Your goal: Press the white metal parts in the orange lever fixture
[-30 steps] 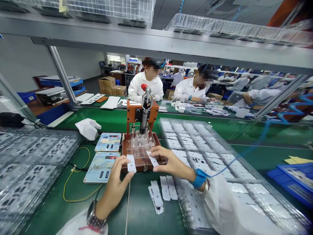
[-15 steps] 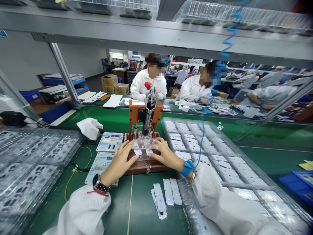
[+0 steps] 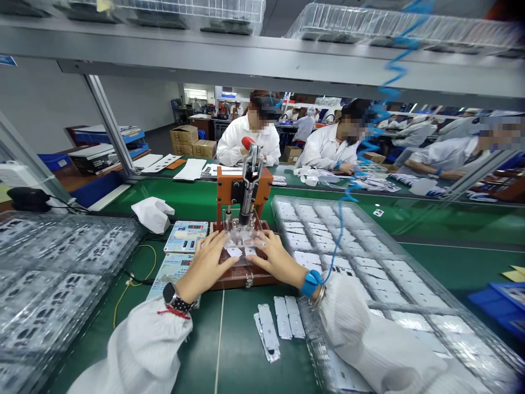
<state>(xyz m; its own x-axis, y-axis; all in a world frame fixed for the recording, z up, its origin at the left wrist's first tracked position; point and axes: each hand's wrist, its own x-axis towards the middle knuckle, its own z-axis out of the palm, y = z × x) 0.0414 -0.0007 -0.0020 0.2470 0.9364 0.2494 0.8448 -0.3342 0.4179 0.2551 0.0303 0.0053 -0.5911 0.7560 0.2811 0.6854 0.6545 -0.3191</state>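
An orange toggle press [image 3: 245, 191] with a red-tipped lever stands in the middle on a dark red base. My left hand [image 3: 209, 262] lies at the left of its clear fixture, fingers apart, thumb at a small white plate [image 3: 234, 251]. On the right side my right hand [image 3: 274, 258] rests with spread fingers on the fixture, its thumb near a second white plate [image 3: 250, 251]. Whether the fingertips press on the plates cannot be made out. Several narrow white plates [image 3: 268, 328] lie on the green mat in front of the press.
A clear tray of white plates [image 3: 311, 204] stands on the right, another tray [image 3: 123, 224] on the left. Two meter boxes [image 3: 186, 237] and a white cloth [image 3: 152, 214] sit left of the press. A blue coiled cord [image 3: 340, 230] runs to my right wrist. People work across the bench.
My left hand and forearm have shifted slightly right, the thumb further over the left plate. My right hand has barely moved. The left plate looks slightly turned and shifted right.
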